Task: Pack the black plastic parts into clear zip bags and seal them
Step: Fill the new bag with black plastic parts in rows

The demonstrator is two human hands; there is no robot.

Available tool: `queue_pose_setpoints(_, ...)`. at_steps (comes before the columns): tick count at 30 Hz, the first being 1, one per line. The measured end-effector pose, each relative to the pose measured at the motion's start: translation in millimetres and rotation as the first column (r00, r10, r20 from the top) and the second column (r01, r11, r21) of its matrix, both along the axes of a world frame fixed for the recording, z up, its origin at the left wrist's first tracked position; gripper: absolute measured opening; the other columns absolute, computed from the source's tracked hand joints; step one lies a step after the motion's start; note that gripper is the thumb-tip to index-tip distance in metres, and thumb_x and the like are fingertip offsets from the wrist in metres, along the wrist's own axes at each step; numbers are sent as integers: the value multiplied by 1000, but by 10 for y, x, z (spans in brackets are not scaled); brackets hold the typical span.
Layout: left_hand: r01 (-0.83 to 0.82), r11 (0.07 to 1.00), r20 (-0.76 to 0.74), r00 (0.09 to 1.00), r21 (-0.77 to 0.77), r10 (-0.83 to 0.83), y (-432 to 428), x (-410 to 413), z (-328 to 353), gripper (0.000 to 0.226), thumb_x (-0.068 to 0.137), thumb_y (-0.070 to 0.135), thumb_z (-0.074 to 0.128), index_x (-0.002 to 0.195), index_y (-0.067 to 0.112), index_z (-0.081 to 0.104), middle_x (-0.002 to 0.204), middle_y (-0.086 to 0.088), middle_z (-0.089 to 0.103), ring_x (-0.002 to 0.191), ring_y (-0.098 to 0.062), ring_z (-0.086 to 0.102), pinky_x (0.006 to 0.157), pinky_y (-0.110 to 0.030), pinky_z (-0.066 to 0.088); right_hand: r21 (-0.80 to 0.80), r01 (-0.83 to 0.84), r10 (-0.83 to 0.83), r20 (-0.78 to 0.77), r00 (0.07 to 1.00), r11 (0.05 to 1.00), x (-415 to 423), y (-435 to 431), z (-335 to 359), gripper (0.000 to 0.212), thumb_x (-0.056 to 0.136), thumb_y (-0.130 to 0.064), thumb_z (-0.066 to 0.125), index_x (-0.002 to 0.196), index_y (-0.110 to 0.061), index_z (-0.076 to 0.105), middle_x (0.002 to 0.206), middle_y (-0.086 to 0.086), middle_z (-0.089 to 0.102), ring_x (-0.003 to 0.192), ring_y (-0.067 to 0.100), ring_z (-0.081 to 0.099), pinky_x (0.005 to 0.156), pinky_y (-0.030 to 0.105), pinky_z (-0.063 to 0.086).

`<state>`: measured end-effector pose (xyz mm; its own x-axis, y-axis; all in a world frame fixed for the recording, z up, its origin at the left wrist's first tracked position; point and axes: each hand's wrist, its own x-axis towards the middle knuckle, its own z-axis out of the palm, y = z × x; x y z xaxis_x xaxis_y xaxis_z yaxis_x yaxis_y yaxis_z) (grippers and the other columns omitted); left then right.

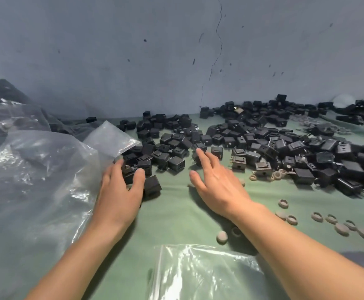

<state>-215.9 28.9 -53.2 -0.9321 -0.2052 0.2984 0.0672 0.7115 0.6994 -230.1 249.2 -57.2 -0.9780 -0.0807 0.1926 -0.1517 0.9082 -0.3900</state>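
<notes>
A small zip bag [109,137] lies at 10 o'clock from the left hand [120,191], its mouth resting on the parts [263,144]; what it holds cannot be told. A second bag [198,276] lies flat at 6 o'clock, and a big clear sheet [36,169] at 9. The parts are small black boxes, some slotted, some with pins, heaped on green cloth [176,213] from centre to 3 o'clock. The left hand grips a clump of them. The right hand [217,187] is spread, fingertips touching parts.

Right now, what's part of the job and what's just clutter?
Job: black parts; clear zip bag; second clear bag; left hand, gripping parts; right hand, open.
Lying about: tan caps and rings; big plastic sheet; green cloth.
</notes>
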Motion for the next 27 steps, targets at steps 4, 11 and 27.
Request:
queue_pose_setpoints(4,-23,1000,11,1000,-8,23,-30,-381,76,63,101,50,36,154,20,25,161,-3,24,147,-23,23,119,-44,22,50,5,-7,29,1000,999,-36,-3,-17,65,103,-56,19,159,-32,-6,168,10,5,148,31,28,121,43,18)
queue_pose_setpoints(11,-18,972,39,999,-233,28,-164,-965,143,69,96,63,24,151,23,36,155,-5,39,143,-31,28,115,-52,27,66,-38,36,27,999,997,-34,-3,-35,62,104,-56,15,160,-35,-3,169,0,-5,153,24,17,123,41,8)
queue_pose_setpoints(27,536,844,34,843,25,-536,356,-847,155,35,99,55,39,113,42,69,118,37,61,116,18,50,88,0,34,-266,75,-100,-84,991,961,-38,38,-23,64,99,-62,25,156,-33,22,162,-1,16,149,21,20,119,48,26)
